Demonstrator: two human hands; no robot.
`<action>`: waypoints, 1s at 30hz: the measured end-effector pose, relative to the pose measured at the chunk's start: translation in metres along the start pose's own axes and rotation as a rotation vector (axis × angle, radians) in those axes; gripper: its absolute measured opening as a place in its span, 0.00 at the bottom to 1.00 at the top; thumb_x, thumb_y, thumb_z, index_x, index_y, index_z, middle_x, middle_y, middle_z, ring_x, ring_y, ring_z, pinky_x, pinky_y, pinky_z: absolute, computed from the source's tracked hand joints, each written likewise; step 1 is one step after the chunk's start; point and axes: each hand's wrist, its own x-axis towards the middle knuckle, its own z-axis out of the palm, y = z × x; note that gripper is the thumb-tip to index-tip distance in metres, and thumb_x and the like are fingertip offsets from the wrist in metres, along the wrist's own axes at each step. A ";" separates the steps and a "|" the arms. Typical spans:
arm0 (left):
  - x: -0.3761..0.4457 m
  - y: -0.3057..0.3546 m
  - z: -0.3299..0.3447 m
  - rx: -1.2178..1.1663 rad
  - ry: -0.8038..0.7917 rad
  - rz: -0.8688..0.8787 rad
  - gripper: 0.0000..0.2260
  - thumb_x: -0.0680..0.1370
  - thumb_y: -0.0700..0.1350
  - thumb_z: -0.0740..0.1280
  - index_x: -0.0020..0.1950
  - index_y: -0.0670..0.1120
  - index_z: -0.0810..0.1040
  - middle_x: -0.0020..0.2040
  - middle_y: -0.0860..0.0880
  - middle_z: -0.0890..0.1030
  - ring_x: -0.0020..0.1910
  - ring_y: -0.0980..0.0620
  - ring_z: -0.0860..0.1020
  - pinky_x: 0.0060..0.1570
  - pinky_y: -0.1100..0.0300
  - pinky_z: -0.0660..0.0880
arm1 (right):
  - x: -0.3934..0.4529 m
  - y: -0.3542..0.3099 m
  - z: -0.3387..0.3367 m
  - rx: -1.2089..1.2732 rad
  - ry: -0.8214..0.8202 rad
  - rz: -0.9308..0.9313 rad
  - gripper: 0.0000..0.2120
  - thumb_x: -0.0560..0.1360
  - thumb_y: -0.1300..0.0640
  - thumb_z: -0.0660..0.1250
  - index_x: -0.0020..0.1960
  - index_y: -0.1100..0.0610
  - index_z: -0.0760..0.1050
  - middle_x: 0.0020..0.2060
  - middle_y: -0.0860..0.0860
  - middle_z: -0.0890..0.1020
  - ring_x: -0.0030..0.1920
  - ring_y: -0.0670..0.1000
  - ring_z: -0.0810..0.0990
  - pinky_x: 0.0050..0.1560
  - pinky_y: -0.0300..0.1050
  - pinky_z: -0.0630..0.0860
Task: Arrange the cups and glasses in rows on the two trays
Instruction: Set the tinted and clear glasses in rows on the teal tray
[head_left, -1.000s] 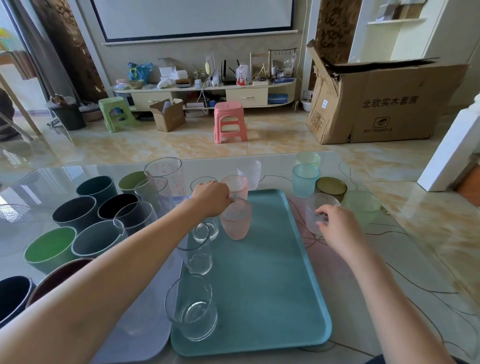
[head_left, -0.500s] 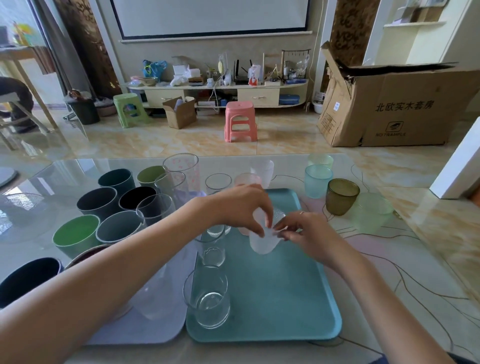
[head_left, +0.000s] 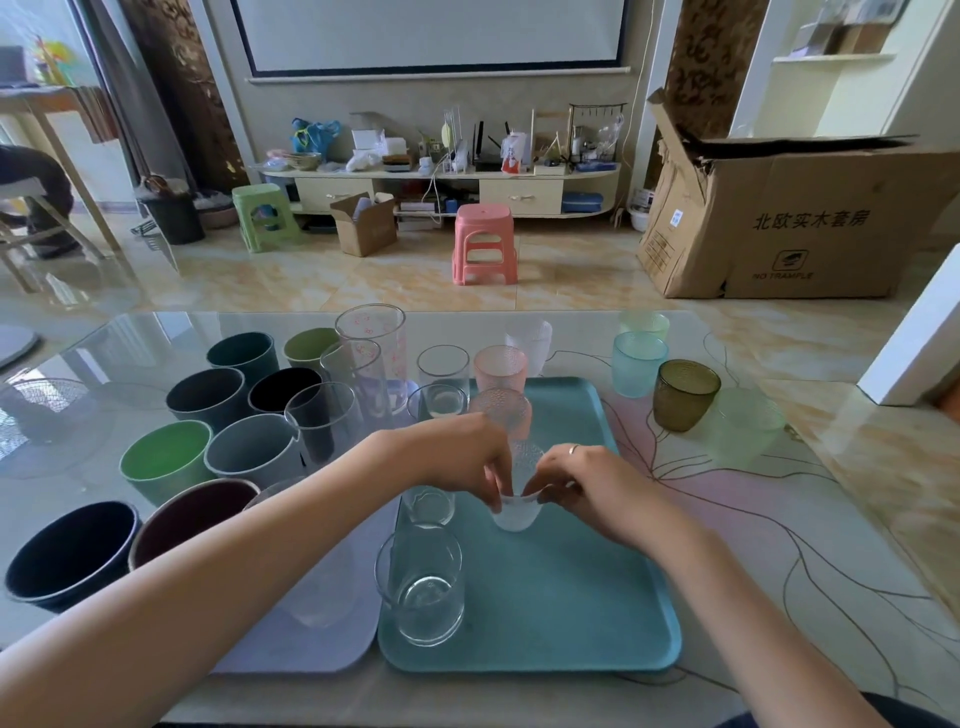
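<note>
A small frosted clear cup (head_left: 517, 514) sits between the 2 hands over the middle of the teal tray (head_left: 571, 613), its rim pinched from both sides. The left hand (head_left: 462, 457) comes in from the left with its fingers curled down onto the cup's left rim; the right hand (head_left: 582, 483) meets it from the right, thumb and fingertips gripping the right rim (a ring shows on 1 finger). Whether the cup's base rests on the tray or hangs just above it cannot be told.

Both forearms reach forward from the near edge of the table, the left one crossing over the pale lavender tray (head_left: 311, 654) and hiding much of it, along with part of a clear glass standing there. The wrists are bent slightly down and the knuckles face the camera.

Just beyond the hands, a pink textured glass (head_left: 501, 410) stands on the teal tray with another pink glass (head_left: 500, 368) behind it. A column of clear tumblers runs along the tray's left edge; the nearest, a wide clear tumbler (head_left: 420, 592), is in plain view, while the one just behind it is partly covered by the left hand. Right of the tray on the table stand an aqua cup (head_left: 638, 364), an amber glass (head_left: 684, 394) and a pale green glass (head_left: 748, 426), the last faint and hard to outline.
</note>
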 end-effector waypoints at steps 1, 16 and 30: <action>0.000 0.000 0.000 -0.007 -0.005 -0.001 0.12 0.71 0.49 0.73 0.53 0.51 0.84 0.48 0.54 0.85 0.41 0.59 0.78 0.51 0.58 0.77 | 0.000 0.001 0.000 0.002 -0.001 0.000 0.10 0.74 0.63 0.66 0.51 0.52 0.82 0.49 0.47 0.81 0.48 0.48 0.80 0.51 0.44 0.76; 0.042 -0.019 -0.011 -0.183 0.287 -0.139 0.12 0.75 0.42 0.66 0.31 0.47 0.74 0.25 0.56 0.69 0.27 0.59 0.64 0.33 0.72 0.64 | 0.000 0.006 0.006 0.141 0.020 0.083 0.11 0.74 0.64 0.66 0.50 0.51 0.82 0.50 0.49 0.82 0.48 0.48 0.81 0.55 0.46 0.77; 0.057 -0.022 -0.007 -0.230 0.276 -0.149 0.11 0.73 0.40 0.67 0.31 0.41 0.75 0.26 0.51 0.67 0.28 0.56 0.61 0.32 0.66 0.62 | 0.002 0.000 0.007 0.102 0.008 0.044 0.13 0.75 0.67 0.64 0.53 0.54 0.82 0.51 0.48 0.82 0.49 0.43 0.80 0.51 0.32 0.73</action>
